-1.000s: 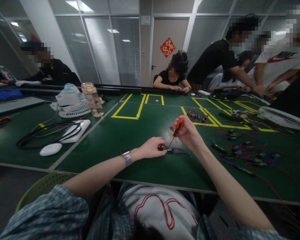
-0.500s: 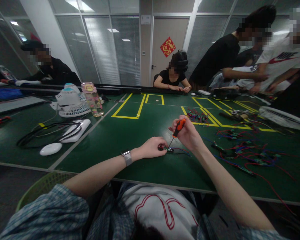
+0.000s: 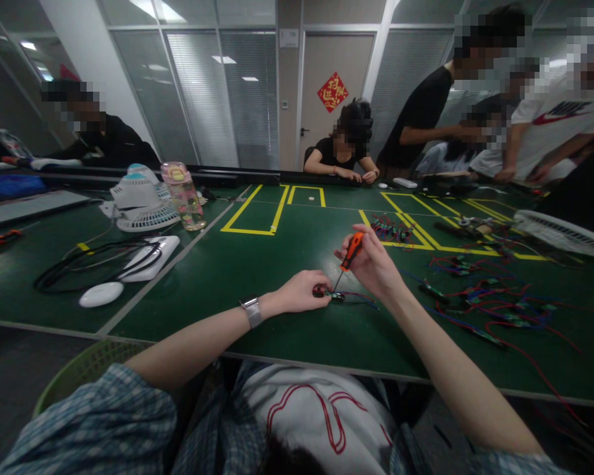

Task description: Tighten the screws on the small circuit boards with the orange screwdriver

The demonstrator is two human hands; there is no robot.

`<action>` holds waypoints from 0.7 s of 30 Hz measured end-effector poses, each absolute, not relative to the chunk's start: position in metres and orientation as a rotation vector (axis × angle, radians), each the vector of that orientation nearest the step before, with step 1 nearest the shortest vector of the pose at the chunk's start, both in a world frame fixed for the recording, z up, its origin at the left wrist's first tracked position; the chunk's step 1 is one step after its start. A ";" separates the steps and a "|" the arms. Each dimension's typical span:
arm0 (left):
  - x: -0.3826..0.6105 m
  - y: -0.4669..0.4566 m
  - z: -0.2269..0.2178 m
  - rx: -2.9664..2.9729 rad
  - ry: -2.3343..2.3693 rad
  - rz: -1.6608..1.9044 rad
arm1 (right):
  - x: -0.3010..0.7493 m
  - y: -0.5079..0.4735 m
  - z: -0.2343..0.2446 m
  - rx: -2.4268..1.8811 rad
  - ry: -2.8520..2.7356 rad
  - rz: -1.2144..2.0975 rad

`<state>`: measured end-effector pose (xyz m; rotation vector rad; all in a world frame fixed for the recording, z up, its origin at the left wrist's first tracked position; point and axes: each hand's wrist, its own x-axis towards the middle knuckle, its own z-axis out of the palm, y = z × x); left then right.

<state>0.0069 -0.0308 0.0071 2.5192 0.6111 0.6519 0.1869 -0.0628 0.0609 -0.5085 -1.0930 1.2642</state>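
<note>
Held down on the green table (image 3: 287,336) is a small circuit board (image 3: 335,297) with red and blue wires trailing to the right. My left hand (image 3: 304,291) has its fingers closed on the board's left end, by a dark round part. In my right hand (image 3: 373,258) is a screwdriver (image 3: 353,249) with an orange and black handle, gripped between thumb and fingers. It tilts down to the left, and its tip meets the board or stops just over it; I cannot tell which.
More wired circuit boards (image 3: 515,316) lie loosely at the right, with a further cluster (image 3: 391,228) behind my right hand. To the left are a bottle (image 3: 184,198), a white fan (image 3: 141,201), black cables (image 3: 94,267) and a white mouse-shaped object (image 3: 101,294). Co-workers are across the table.
My right hand and the screwdriver have shifted very slightly, with the handle turned a little. My left hand and the board stay put. A standing person at the back right has moved their arms.
</note>
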 end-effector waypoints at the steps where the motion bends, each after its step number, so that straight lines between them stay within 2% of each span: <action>1: 0.007 -0.031 0.007 2.519 0.614 0.652 | 0.186 -0.063 0.061 -0.508 -1.092 1.271; 21: 0.006 -0.029 0.005 2.523 0.622 0.637 | 0.187 -0.063 0.064 -0.559 -0.994 1.272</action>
